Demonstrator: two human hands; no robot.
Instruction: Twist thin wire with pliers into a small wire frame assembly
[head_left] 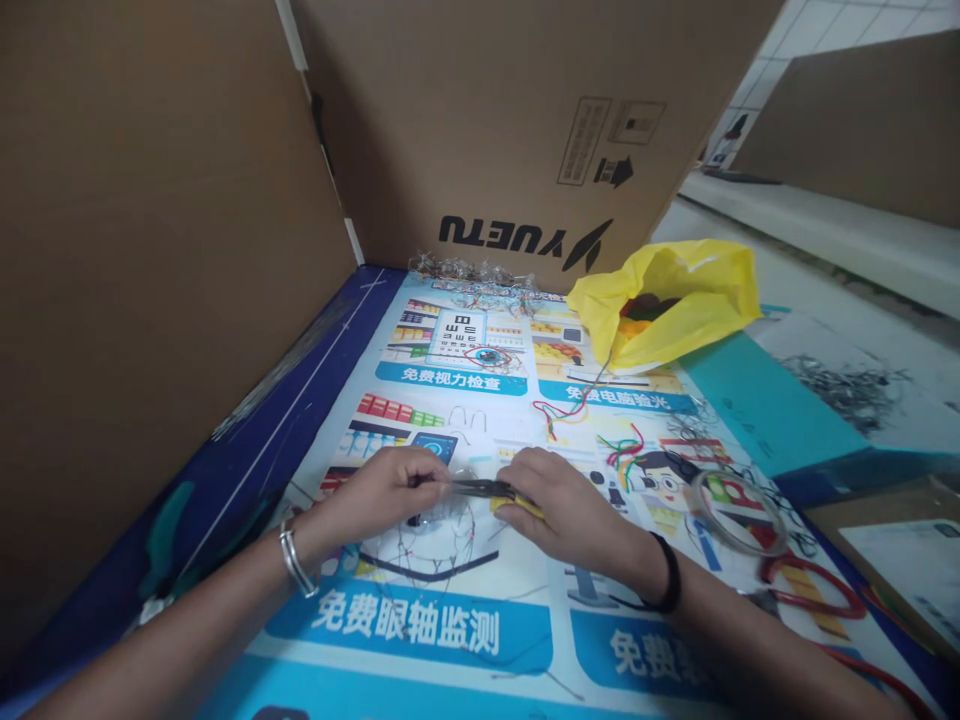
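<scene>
My right hand (559, 500) is wrapped round a pair of pliers (480, 487) with dark jaws and yellow handles. The jaws point left towards the fingertips of my left hand (401, 490). Its thumb and fingers are pinched together, and what sits between them is too small to make out. Around and below the jaws, a clear, shiny strand with thin wires and small dark and red bits (442, 555) hangs or lies over the printed sheet (517, 540); I cannot tell which.
Cardboard walls (480, 130) rise behind and at left. A yellow bag (675, 290) stands open at back right, near coloured cords (562, 410). Wire clusters (480, 275) line the back. At right are a clear ring-shaped roll (739, 510) and red-handled tool (817, 590); teal-handled pliers (165, 540) lie left.
</scene>
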